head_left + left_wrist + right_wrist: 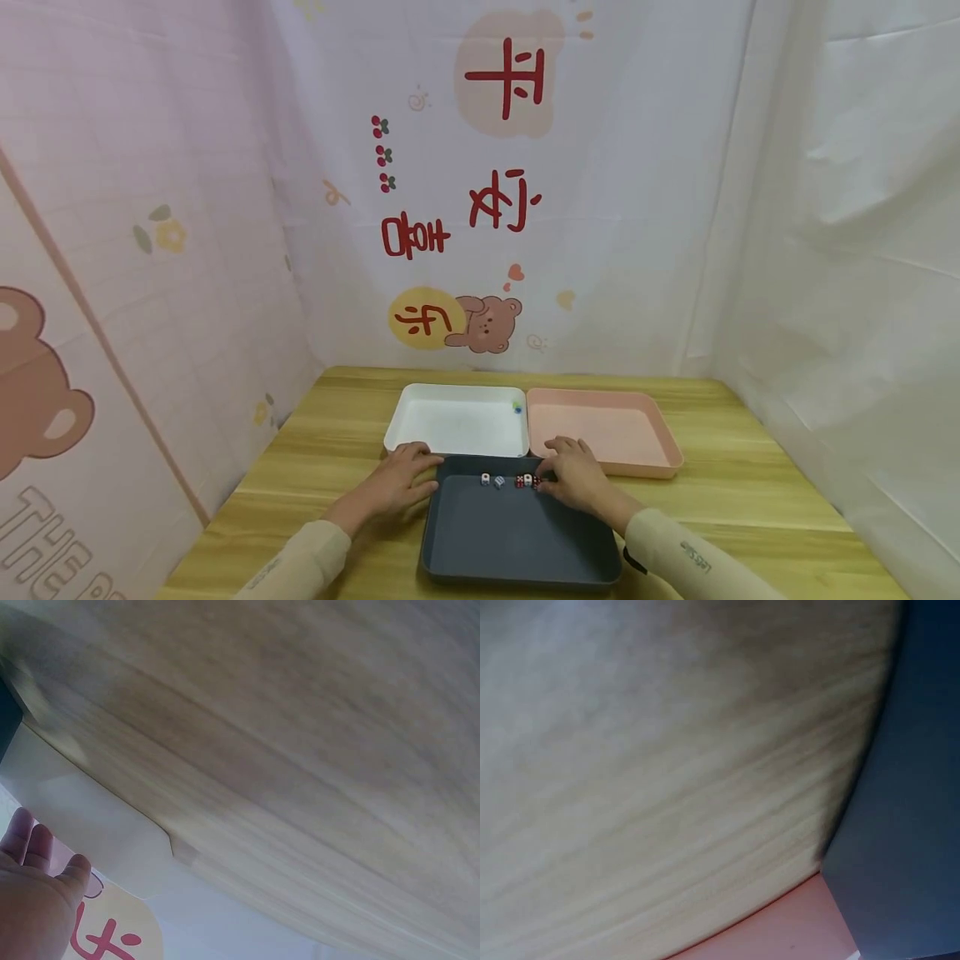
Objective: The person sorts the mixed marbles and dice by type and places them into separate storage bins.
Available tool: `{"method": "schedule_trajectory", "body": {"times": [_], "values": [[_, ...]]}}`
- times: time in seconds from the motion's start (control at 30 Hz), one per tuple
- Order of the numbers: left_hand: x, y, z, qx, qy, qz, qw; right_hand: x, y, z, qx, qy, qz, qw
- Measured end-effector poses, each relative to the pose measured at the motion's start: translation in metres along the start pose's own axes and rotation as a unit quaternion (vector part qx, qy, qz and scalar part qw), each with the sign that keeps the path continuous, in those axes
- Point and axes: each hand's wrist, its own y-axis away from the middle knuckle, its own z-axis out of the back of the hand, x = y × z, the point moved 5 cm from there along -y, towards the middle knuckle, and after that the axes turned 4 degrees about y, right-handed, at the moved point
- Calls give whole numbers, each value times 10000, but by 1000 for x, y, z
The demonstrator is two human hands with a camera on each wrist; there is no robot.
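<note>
A dark grey tray (525, 533) lies on the table in front of me, with several dice in a row near its far side. A white die (485, 479) and a die turned cornerwise (499, 482) lie to the left. Right of them, a red die (519, 481), a white die (528, 480) and another red die (536, 482) stand close together. The thumb and forefinger of my right hand (576, 479) pinch this last red die at the row's end. My left hand (401, 483) rests at the tray's far left corner, fingers relaxed and holding nothing.
Behind the dark tray stand a white tray (457, 421), with small blue and green bits (517, 407) at its right side, and a pink tray (600, 417). All sit on a wooden table (300, 467). Printed cloth (615, 208) hangs behind and on both sides.
</note>
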Motion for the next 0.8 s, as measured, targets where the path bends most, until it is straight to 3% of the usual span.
{"method": "schedule_trajectory", "body": {"times": [0.47,0.8], "values": [[-2,1,-1,-27,59,11,10000,0,-1,-2,-26,86,-91,9999],[0,2,-1,5,18,7,10000,2,3,0,-57,401,243,9989]]}}
